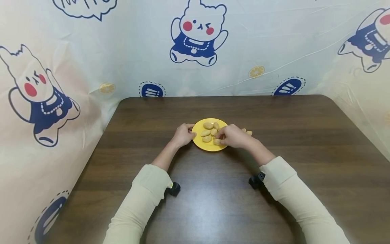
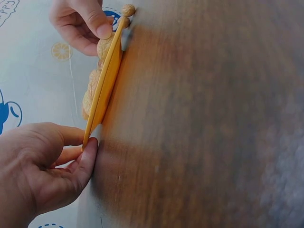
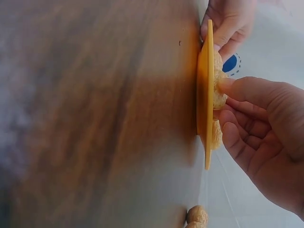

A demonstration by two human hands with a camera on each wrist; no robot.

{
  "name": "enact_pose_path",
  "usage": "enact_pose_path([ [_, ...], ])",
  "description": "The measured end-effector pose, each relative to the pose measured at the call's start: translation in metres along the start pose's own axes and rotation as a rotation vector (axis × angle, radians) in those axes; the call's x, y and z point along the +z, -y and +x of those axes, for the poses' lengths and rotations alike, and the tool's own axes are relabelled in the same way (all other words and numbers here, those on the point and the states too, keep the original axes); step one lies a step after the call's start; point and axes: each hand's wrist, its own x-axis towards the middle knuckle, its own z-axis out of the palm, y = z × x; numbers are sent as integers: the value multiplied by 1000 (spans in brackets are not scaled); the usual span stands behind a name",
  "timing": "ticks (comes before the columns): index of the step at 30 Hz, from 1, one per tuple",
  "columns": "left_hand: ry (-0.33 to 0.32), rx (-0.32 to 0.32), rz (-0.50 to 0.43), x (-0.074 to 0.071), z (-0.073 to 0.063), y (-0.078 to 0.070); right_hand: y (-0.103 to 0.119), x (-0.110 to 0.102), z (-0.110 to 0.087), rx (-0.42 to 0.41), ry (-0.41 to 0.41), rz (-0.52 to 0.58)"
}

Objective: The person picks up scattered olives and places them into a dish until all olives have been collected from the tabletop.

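A yellow plate bears several tan peanuts in the shell. My left hand pinches the plate's left rim between thumb and fingers; in the left wrist view the plate stands edge-on in that grip. Over the plate's right side, my right hand pinches a peanut at the near right of the group. In the right wrist view this peanut lies between the thumb and the fingers, close against the plate. The right hand covers part of the plate's right rim.
A couple of loose peanuts lie on the dark wooden table just right of the plate, partly behind the right hand. Around the table's far and side edges hangs a pale printed cloth.
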Motion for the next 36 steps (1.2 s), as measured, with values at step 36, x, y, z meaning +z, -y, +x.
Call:
enact_pose_path([
  [36, -8, -7, 9, 0, -1, -2, 1, -2, 5, 56, 18, 2],
])
